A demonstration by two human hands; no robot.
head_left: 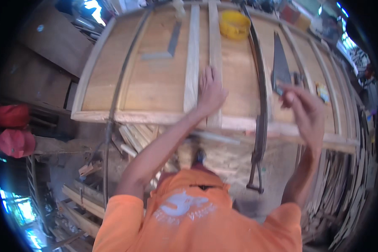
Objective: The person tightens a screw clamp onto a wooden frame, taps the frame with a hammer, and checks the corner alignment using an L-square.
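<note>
A large wooden panel frame [159,90] with several slats lies in front of me. My left hand [213,94] rests across a loose-looking pale wooden slat [214,38] near the middle, with its fingers bent over it and its thumb toward the right side. My right hand [308,113] is raised over the right part of the panel, thumb and fingers drawn together. Whatever they pinch, if anything, is too blurred to make out. Just beyond those fingertips lies a handsaw [280,63], its dark blade pointing away from me.
Two long bar clamps, one left [124,80] and one right [260,84], span the panel. A metal square [171,46] and a yellow container [235,25] lie on it. Scrap wood [134,138] is piled underneath. A red cap [17,143] sits at the left.
</note>
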